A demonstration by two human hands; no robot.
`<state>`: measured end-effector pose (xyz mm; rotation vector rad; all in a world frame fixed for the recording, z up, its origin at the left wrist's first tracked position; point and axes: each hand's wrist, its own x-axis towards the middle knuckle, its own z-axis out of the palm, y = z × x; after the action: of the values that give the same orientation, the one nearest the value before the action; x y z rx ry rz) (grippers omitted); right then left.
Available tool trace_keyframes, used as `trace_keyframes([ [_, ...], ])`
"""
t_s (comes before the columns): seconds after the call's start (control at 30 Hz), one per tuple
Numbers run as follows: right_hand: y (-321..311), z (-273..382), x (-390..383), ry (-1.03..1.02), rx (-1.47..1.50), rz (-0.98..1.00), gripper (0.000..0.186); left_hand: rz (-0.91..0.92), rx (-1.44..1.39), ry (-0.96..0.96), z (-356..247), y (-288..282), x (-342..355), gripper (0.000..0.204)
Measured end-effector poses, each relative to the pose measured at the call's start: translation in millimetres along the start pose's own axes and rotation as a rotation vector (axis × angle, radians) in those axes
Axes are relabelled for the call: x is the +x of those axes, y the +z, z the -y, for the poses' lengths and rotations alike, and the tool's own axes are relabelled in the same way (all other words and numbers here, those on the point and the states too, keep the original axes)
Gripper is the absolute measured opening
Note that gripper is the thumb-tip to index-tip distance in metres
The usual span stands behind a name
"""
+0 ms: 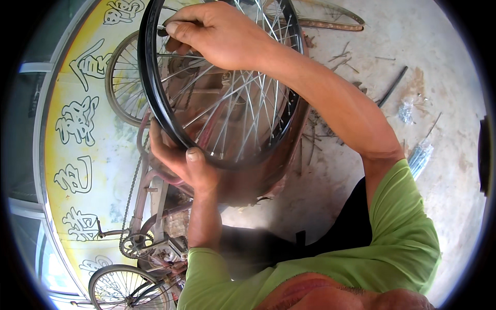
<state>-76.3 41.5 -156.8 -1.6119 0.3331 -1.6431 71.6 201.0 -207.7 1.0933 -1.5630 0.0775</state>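
Observation:
A black-rimmed bicycle wheel (153, 98) with silver spokes stands tilted before me at the upper middle. My left hand (187, 164) grips its lower left rim, the thumb on the near edge and the fingers reaching around the outside. Higher up, my right hand (209, 35) reaches across the wheel from the right. Its thumb and fingers pinch a small dark and silver piece (162, 31) where a spoke meets the rim; its kind is too small to make out. Some of the spokes are hidden behind the right hand and forearm.
Old bicycles with a chainring (137, 245) and a wheel (129, 289) stand at left beside a yellow lettered board (77, 150). On the floor at right lie a black rod (393, 86), a plastic-wrapped bundle (420, 158), a small clear bag (406, 111) and scattered thin rods.

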Motion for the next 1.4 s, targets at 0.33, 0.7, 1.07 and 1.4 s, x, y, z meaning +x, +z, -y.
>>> trace_keyframes([
  [0.33, 11.3, -3.8, 5.1, 0.067, 0.2, -0.021, 0.029, -0.015, 0.01, 0.012, 3.5, 1.7, -4.4, 0.097],
  [0.7, -6.1, 0.2, 13.1, 0.103, 0.339, 0.471, 0.031, -0.025, 0.011, -0.064, 6.8, -0.1, -18.5, 0.095],
  [1.07, 2.7, 0.3, 4.2, 0.131, 0.199, 0.495, 0.029, -0.043, 0.025, -0.038, 19.3, -0.4, -30.0, 0.098],
  [1.4, 2.8, -5.8, 6.2, 0.185, 0.338, 0.559, 0.029, -0.065, -0.003, -0.073, 15.4, 3.5, -31.5, 0.099],
])
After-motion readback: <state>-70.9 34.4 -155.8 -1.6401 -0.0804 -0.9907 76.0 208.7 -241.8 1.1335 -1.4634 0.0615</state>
